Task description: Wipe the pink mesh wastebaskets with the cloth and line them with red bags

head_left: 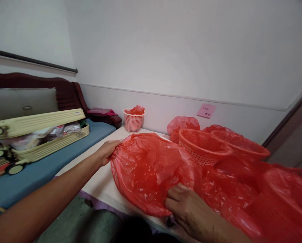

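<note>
A red plastic bag [151,168] is spread wide in front of me, its mouth held in a round shape. Whether a basket lies under it I cannot tell, as the film covers everything there. My left hand [109,151] grips the bag's far left edge, thumb on top. At the near right edge, my right hand [183,206] has its fingers curled around the bag's film. Just behind the bag stands a red perforated basket [201,157] lined with red plastic, and another red basket [242,145] is beside it.
More red plastic and a basket [285,209] crowd the right side. A pink-and-white basket [133,122] stands at the back of the white-covered table [90,182]. At left, a partly open cream suitcase [52,145] rests on a blue-covered seat [47,172]. A pink note [206,110] is on the wall.
</note>
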